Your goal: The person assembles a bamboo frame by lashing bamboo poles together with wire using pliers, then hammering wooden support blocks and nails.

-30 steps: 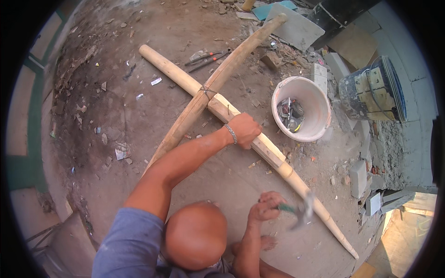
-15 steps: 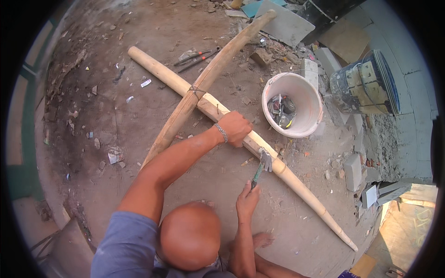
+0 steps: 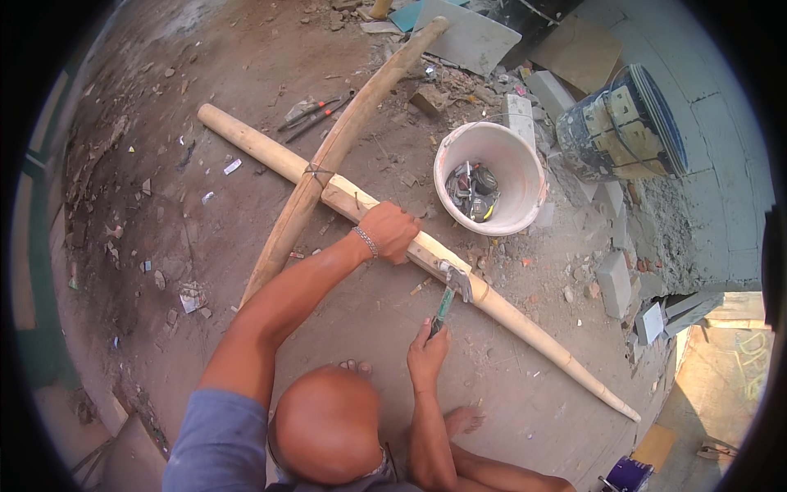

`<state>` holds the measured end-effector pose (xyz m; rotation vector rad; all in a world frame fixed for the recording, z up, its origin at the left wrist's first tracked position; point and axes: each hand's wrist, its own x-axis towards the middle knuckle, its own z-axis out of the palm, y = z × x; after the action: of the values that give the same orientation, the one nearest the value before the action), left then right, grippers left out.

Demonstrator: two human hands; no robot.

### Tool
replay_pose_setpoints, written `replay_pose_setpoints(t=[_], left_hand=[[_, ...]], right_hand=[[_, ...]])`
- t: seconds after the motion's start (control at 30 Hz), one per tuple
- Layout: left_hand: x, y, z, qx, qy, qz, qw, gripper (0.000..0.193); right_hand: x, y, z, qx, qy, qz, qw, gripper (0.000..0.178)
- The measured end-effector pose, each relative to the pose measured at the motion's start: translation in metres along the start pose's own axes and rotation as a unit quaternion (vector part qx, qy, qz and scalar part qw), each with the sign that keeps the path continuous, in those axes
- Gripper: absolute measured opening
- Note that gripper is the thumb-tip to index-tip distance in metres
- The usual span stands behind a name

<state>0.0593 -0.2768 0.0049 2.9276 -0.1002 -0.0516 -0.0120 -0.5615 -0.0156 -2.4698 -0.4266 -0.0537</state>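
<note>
Evidently stiff, likely weighty wooden pole spans 10 to 4 o'clock; left hand closed on its middle, probably best-balanced hold. Right hand grips hammer by handle, head at left hand's 4 o'clock.

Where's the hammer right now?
Head view, just right of centre: the hammer is in the right hand, its head overlapping the pole that the left hand grips, below the pale bucket.

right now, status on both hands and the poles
Left hand gripping tapered pole. Right hand holding claw hammer. Curved pole tied across. Whitish bucket alongside.
</note>
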Motion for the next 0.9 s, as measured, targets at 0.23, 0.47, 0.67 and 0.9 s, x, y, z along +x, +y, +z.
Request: replay_pose_setpoints(t=[0.23, 0.47, 0.67, 0.9], left_hand=[[-0.026, -0.014, 0.002, -0.008, 0.056, -0.013, 0.998, 0.037], [-0.017, -0.011, 0.007, 0.003, 0.074, 0.001, 0.997, 0.033], [-0.030, -0.011, 0.001, -0.006, 0.037, -0.022, 0.999, 0.046], [-0.016, -0.004, -0.003, 0.013, 0.047, -0.001, 0.999, 0.055]], right_hand=[[0.072, -0.122, -0.118, 0.421, 0.205, -0.114, 0.876, 0.046], [-0.006, -0.016, 0.004, 0.023, -0.009, 0.019, 1.000, 0.028], [0.030, -0.073, -0.057, 0.165, 0.012, 0.053, 0.985, 0.028], [0.002, -0.015, 0.010, 0.017, -0.042, -0.001, 0.999, 0.028]])
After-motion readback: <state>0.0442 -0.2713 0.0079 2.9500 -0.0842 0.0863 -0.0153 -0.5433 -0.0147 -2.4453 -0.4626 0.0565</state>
